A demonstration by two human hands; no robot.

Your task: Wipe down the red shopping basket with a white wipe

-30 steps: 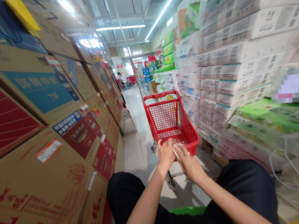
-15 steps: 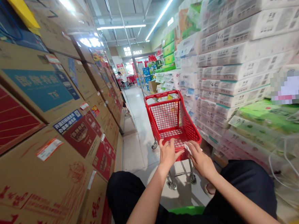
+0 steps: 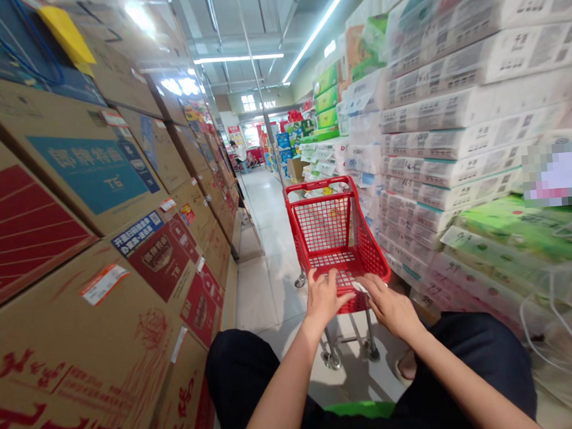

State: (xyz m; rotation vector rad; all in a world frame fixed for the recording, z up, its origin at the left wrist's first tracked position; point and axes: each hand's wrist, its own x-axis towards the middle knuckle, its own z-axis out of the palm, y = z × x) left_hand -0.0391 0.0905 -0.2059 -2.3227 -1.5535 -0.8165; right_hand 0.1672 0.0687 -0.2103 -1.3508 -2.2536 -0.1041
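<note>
In front of my knees stands a small red shopping cart (image 3: 329, 224) with a mesh basket and metal legs on casters. My left hand (image 3: 325, 297) is at the basket's near edge, its fingers apart and the thumb stretched toward the right. I cannot tell whether it touches the rim. Between the fingers of my right hand (image 3: 393, 305) is a small white tissue or wipe (image 3: 360, 288), also at the cart's near edge. The right palm is hidden. No goods show in the basket.
Stacked cardboard cartons (image 3: 121, 376) line the left side. On the right rise wrapped white paper packs (image 3: 437, 138) and green packs (image 3: 526, 224). A tiled aisle floor (image 3: 260, 203) runs forward to a seated person (image 3: 240, 153). Something green (image 3: 361, 410) is below me.
The whole view has shifted slightly, so the cart and stacks sit a little lower and to the right. Both hands keep nearly the same pose, the white piece still in the right.
</note>
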